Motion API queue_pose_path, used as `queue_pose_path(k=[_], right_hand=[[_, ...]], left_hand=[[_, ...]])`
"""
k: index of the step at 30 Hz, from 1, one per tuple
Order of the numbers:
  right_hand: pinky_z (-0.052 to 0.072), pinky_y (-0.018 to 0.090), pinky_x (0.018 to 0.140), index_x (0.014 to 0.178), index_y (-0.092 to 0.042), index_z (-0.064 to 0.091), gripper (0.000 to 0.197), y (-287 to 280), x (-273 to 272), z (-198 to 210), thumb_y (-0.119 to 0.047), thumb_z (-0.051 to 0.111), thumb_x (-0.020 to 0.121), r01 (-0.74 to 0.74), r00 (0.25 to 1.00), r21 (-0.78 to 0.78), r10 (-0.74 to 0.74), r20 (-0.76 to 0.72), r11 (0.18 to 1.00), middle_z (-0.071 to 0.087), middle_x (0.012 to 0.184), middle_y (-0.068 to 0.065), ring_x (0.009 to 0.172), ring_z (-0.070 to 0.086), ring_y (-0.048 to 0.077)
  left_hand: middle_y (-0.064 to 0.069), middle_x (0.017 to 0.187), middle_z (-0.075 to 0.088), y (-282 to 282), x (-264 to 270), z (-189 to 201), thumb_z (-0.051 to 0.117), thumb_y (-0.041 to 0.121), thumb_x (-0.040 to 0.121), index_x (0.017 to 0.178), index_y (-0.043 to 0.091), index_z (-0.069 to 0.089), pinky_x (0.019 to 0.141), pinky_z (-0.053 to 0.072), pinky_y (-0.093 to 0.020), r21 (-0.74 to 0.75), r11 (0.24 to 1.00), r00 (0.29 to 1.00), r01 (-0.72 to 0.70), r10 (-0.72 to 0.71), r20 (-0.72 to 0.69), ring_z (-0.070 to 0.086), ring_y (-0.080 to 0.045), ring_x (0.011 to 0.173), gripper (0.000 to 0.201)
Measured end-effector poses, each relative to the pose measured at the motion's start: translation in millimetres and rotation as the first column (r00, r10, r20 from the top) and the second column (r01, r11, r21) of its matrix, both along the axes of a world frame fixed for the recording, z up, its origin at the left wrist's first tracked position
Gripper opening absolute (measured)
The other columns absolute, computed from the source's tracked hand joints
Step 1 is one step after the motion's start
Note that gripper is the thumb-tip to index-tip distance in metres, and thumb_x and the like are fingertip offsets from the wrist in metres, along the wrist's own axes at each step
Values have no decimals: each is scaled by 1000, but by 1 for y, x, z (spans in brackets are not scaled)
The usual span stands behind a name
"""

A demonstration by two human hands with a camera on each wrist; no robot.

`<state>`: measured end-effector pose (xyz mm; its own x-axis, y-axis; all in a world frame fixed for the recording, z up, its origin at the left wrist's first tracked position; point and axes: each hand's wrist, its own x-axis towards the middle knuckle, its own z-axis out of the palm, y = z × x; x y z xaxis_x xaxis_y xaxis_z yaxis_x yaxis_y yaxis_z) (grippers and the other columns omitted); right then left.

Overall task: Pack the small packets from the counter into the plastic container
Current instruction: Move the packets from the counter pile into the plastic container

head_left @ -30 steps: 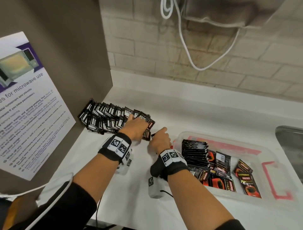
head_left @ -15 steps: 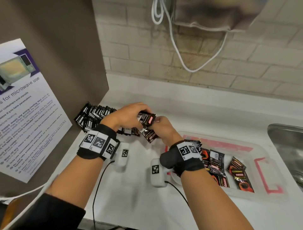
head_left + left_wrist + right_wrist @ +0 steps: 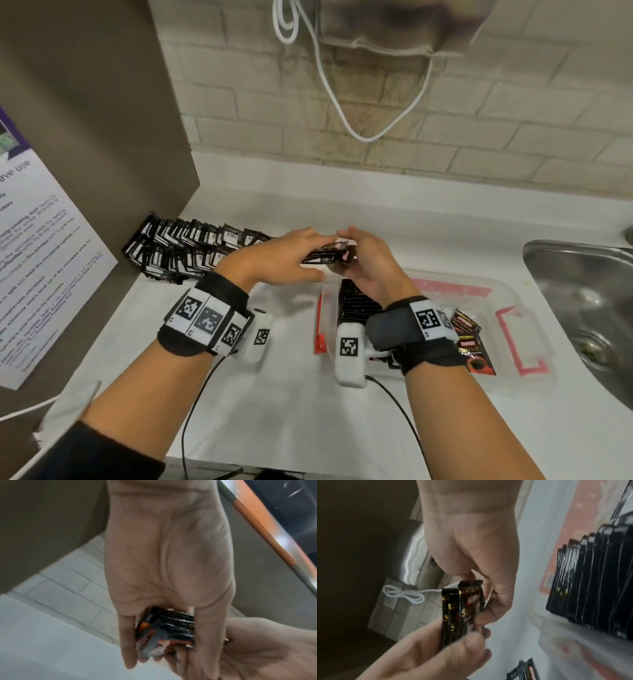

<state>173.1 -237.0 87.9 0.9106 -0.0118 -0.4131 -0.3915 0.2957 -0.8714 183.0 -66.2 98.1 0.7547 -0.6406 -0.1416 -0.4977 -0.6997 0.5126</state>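
A small stack of black packets is held between both hands above the counter, just left of the clear plastic container. My left hand grips the stack from the left, and my right hand grips it from the right. A long row of black packets lies on the counter at the left wall. Inside the container stands an upright row of packets, with loose red-and-black packets beside it.
A brown cabinet side with a printed notice bounds the left. A steel sink lies right of the container. A white cable hangs from the wall unit above. Bare white counter stretches in front.
Both hands lifted a stack of packets off the counter row and carried it rightwards, up beside the container's left edge. The hands now press the stack together.
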Motion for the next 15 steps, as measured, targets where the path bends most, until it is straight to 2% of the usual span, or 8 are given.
queue_pose_path(k=[2,4,6,7,9,11,13,15], right_hand=[[60,35,66,106,-3,59,24,-12,-7,5,-26,54,101,-51,998,53,50,24,997,61,83,11,69,69,19],[61,39,76,107,-1,59,21,-24,-15,7,-20,55,99,-68,997,118,62,53,991,61,91,16,74,71,25],[60,41,77,111,-1,60,21,-42,-24,9,-13,49,98,-104,992,135,92,91,985,58,102,19,82,69,32],[59,38,76,113,-4,61,21,-52,-29,10,-10,48,97,-168,981,90,158,113,982,58,105,19,85,68,33],[54,35,77,113,-14,62,24,-73,-40,9,-5,53,92,-333,928,-107,345,142,937,61,107,18,91,64,30],[48,41,83,120,-12,58,37,-93,-48,6,-7,63,83,-427,866,-274,477,148,862,60,108,18,96,61,28],[48,42,85,127,-9,55,48,-108,-54,1,-14,67,81,-485,826,-287,540,161,826,62,102,11,95,62,26],[52,38,85,127,-13,56,47,-118,-61,-4,-21,70,83,-533,805,-238,573,154,812,63,99,5,95,64,23]], left_hand=[[-8,128,50,-15,-3,-4,58,12,94,154,21,33,108,36,-39,18,1000,999,-2,1,50,44,-25,125,65],[-7,123,52,-26,-6,-4,51,2,92,148,15,42,103,36,-30,-49,999,997,-20,24,74,48,-23,120,58],[-4,115,49,-35,-11,-3,49,3,94,137,12,51,91,40,-28,-97,995,999,-28,31,31,52,-20,108,45],[-2,109,47,-39,-13,-2,49,6,95,130,12,53,84,42,-28,-111,993,999,-33,33,3,52,-20,101,35],[-1,99,50,-45,-21,0,49,10,97,118,15,47,68,42,-26,-134,990,999,-37,32,-43,53,-17,86,22],[-4,91,56,-52,-31,0,50,12,96,109,21,39,58,37,-24,-144,989,996,-17,4,-88,50,-13,73,20],[-3,86,54,-61,-40,-3,50,12,96,102,24,35,55,35,-25,-119,993,991,21,-36,-129,47,-11,69,20],[-2,87,53,-70,-48,-8,49,13,96,103,24,34,57,38,-29,-63,997,986,46,-55,-160,50,-15,72,21]])
